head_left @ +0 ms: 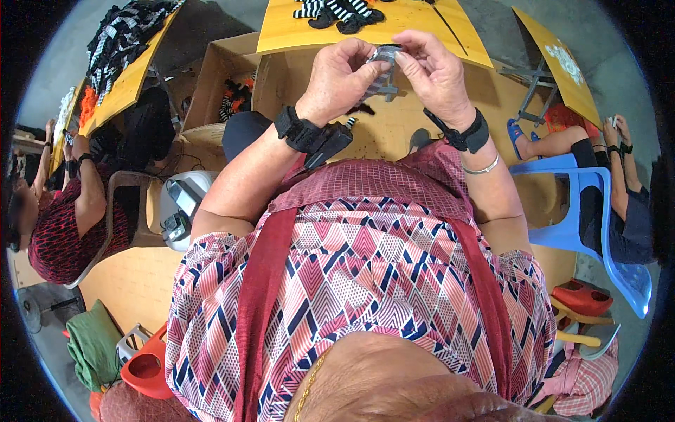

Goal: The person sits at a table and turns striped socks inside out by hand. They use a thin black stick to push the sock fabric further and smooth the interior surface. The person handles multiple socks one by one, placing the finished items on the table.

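Small striped cloth piece (384, 53), dark/grey, is up betw. the two hands, in front of the near edge of the yellow table (436, 42). L hand (342, 76) has it clamped betw. thumb & fingers; R hand (434, 76) pinches its other side, thumb to fingertip. Most of the piece is hidden by fingers, so full shape can't be made out; grey bits just below it are hard to tell from what's behind.

Both wrists w/ black straps; a black box-like unit (329, 145) sits at the L one, silver bangle (481, 165) below the R one.

On the table: b/w striped pile (337, 14), cut off at top edge, + a thin dark rod (450, 28). L of it, cardboard box (218, 70) w/ black/orange bits (235, 98) inside, partly in shadow.

Far L: slanted table w/ striped heap (126, 42), cut by rim; co-worker (77, 225) below, hands small, what they hold unclear. Far R: white pile (564, 63) on another table, 2nd person (629, 218) by blue chair (590, 183), partly lost in dark rim.
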The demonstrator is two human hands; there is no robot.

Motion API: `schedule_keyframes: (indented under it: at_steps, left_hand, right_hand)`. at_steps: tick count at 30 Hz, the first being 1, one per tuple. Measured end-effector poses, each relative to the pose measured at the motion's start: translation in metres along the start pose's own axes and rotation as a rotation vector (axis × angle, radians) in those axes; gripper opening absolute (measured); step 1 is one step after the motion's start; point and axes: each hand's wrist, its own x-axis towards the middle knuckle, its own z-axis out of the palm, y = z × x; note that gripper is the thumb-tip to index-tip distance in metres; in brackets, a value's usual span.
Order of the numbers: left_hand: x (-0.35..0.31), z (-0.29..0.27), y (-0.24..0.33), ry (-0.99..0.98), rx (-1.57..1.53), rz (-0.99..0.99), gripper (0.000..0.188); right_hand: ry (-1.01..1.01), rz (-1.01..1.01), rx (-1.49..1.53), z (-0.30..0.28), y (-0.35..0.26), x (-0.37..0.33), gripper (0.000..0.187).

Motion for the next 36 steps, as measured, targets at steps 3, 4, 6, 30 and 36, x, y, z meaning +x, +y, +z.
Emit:
schedule_keyframes:
  at_steps: [3, 4, 6, 30, 36]
  left_hand:
    - [-0.002, 0.002, -0.003, -0.004, 0.014, 0.022, 0.013]
    - [-0.003, 0.003, -0.005, -0.003, 0.027, 0.038, 0.013]
    - [-0.003, 0.003, -0.005, 0.012, 0.009, 0.027, 0.013]
    - [-0.011, 0.008, -0.019, 0.067, 0.073, 0.067, 0.01]
    - [-0.015, 0.012, -0.019, 0.056, 0.021, 0.063, 0.016]
  right_hand:
    - [0.009, -0.046, -0.149, -0.001, -0.001, -0.003, 0.018]
    - [0.015, -0.065, -0.181, -0.001, -0.002, -0.003, 0.018]
    - [0.027, -0.105, -0.246, -0.001, -0.004, -0.003, 0.018]
    - [-0.156, -0.022, -0.207, -0.002, -0.008, -0.011, 0.016]
    - [-0.216, 0.025, -0.192, -0.004, 0.006, -0.01, 0.012]
